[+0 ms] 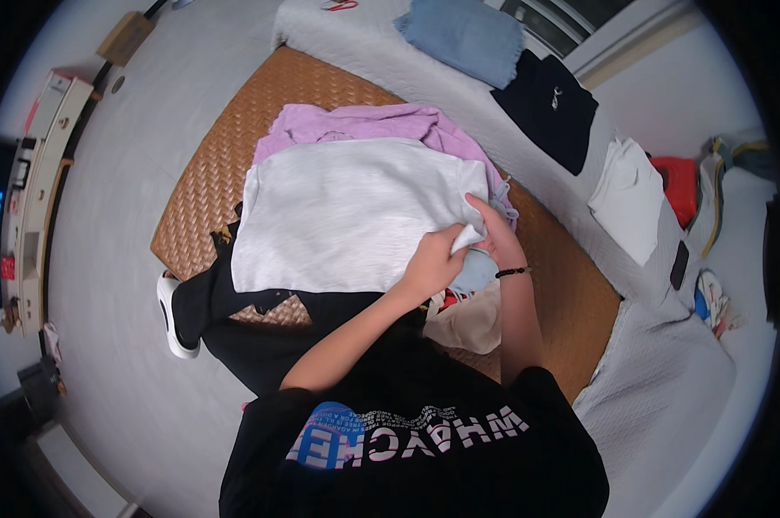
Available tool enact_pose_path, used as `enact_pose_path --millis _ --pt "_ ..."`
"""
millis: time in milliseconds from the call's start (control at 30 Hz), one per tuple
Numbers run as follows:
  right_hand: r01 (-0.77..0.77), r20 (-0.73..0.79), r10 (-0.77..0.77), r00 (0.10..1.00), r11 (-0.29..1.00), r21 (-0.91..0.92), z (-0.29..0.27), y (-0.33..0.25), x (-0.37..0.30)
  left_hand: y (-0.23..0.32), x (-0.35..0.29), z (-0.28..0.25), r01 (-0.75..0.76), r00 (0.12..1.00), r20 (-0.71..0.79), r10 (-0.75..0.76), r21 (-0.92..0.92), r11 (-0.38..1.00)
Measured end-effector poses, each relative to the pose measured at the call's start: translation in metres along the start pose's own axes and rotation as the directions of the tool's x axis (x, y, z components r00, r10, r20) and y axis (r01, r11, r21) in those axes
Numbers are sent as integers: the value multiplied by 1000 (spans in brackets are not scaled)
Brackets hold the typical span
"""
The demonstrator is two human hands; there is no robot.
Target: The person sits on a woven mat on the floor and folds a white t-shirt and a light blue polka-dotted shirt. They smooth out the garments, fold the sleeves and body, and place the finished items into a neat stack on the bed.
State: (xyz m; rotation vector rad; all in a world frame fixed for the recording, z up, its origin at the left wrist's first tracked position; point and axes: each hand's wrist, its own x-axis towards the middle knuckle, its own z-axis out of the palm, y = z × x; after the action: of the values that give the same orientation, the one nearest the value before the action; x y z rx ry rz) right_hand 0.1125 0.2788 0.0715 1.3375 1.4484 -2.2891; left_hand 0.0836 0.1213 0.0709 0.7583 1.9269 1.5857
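Note:
A light grey garment [347, 216] lies spread nearly flat in front of me, partly on a pink-purple garment [355, 123]. My left hand [433, 264] pinches a turned-up bit of its cloth near the lower right corner. At the same right edge, my right hand [499, 242] grips the fabric, one finger reaching up over it; its other fingers are partly hidden. Just below the hands are a pale blue cloth [475, 273] and a beige garment [469, 325]. Whether the grey garment is a shirt I cannot tell.
A brown woven mat [226, 164] lies under the clothes. Along the right, a white-covered sofa [459, 112] holds folded jeans [463, 39], a black garment [550, 108], a white garment [634, 198] and a dark phone-like object [680, 264]. My foot wears a white slipper [176, 319]; drawers [57, 129] stand left.

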Motion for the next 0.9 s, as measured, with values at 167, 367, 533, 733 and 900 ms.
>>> enact_pose_path --millis 167,367,533,733,900 --pt "-54 -43 48 998 988 -145 -34 11 36 -3 0 2 -2 1000 15 1 24 1000" --pt "553 81 -547 833 827 -97 7 -13 15 23 3 -31 -24 994 -106 15 -79 997" --pt "378 217 -332 918 899 -221 97 -81 39 64 -18 -118 -66 924 -377 70 22 998" --pt "481 319 -368 873 548 -684 274 -61 32 48 -77 -212 180 768 -615 -178 -60 982" --pt "567 504 -260 824 397 -722 356 22 49 -28 -138 -253 382 684 -634 -360 -109 918"
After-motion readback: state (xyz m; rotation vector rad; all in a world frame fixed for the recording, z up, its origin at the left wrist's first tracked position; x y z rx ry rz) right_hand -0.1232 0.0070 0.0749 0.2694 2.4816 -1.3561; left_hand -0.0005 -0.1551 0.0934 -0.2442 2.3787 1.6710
